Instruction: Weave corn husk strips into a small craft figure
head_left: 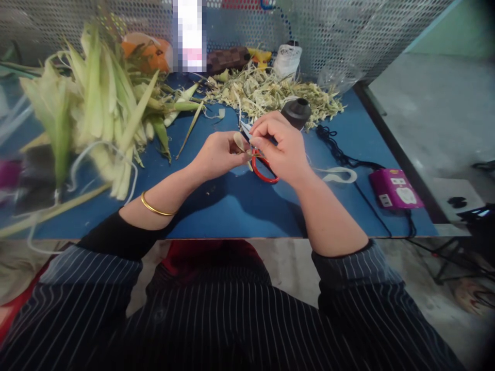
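Near the middle of the table, my left hand [218,153] is closed on a small pale piece of corn husk [238,140]. My right hand [283,145] meets it from the other side, thumb and fingers pinched together at the same piece. Scissors with red handles [266,175] show beneath my right hand. Their blades point away from me, and the middle is hidden by the fingers; whether the hand touches them I cannot tell. Just beyond my right hand stands a black cone-shaped spool [297,111].
Long green corn husks [100,98] are heaped at the left. A pile of small husk pieces [266,93] lies at the back, by a white thread spool [287,59]. At the right are a purple box [395,189], black cord [332,141] and white ribbon [340,176]. Mesh panels back the blue table [216,216].
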`<act>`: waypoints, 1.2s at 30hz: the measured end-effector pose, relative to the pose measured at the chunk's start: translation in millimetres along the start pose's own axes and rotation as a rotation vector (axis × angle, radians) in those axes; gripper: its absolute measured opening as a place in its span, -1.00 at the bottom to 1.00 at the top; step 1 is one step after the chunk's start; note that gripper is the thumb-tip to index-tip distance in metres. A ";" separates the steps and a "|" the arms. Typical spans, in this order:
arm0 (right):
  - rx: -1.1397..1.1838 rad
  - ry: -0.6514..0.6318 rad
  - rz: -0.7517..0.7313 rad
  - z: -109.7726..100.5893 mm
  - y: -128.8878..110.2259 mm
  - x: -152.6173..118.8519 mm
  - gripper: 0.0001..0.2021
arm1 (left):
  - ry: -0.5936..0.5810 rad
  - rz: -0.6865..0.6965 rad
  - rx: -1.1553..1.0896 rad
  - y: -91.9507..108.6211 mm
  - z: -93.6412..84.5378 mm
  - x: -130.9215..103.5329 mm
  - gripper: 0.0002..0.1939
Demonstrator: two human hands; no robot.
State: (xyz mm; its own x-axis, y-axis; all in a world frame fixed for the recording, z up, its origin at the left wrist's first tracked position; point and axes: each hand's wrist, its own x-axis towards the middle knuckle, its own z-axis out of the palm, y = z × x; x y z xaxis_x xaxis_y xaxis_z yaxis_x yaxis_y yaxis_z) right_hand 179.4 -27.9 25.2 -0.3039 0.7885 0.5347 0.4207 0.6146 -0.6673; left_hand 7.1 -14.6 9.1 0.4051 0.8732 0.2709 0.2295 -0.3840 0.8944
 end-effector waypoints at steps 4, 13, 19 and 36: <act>0.074 -0.012 0.113 -2.9 5.4 4.5 -0.86 | -0.203 0.004 -0.104 9.0 0.1 -4.5 -0.90; 0.052 -0.033 0.370 2.1 24.5 2.9 -0.85 | 0.014 0.112 -0.135 6.0 -4.6 -0.3 -0.85; -0.179 0.031 0.204 1.8 18.4 1.1 -0.86 | 0.314 0.050 -0.114 -4.2 -1.7 8.2 -0.93; -0.054 -0.122 -0.032 13.8 12.3 -5.7 -0.89 | 0.214 -0.133 -0.069 -7.6 12.1 -0.4 -0.94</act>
State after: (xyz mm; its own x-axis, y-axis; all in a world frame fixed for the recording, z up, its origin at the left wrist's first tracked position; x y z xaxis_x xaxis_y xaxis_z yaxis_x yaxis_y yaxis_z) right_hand 174.6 -24.6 6.7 -0.4178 0.7676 0.4860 0.4538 0.6397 -0.6203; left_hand 15.8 -15.6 -2.1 0.1775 0.9611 0.2115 0.2042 -0.2462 0.9475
